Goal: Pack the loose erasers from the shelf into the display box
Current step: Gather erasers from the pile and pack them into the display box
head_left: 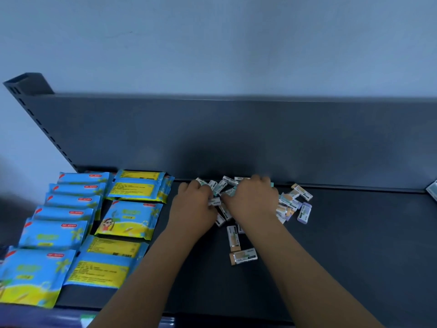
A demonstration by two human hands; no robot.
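Note:
Several small loose erasers [293,204] in white paper sleeves lie scattered on the dark shelf [354,245], near its back wall. My left hand [194,204] rests on the left part of the pile with its fingers curled over erasers. My right hand [253,200] lies on the middle of the pile, fingers bent down onto erasers and hiding those beneath. Two erasers [242,255] lie apart, closer to me. No display box is in view.
Blue and yellow packets [127,221] lie in rows on the left part of the shelf. The dark back panel [236,138] rises behind the pile. A pale item [432,191] pokes in at the right edge.

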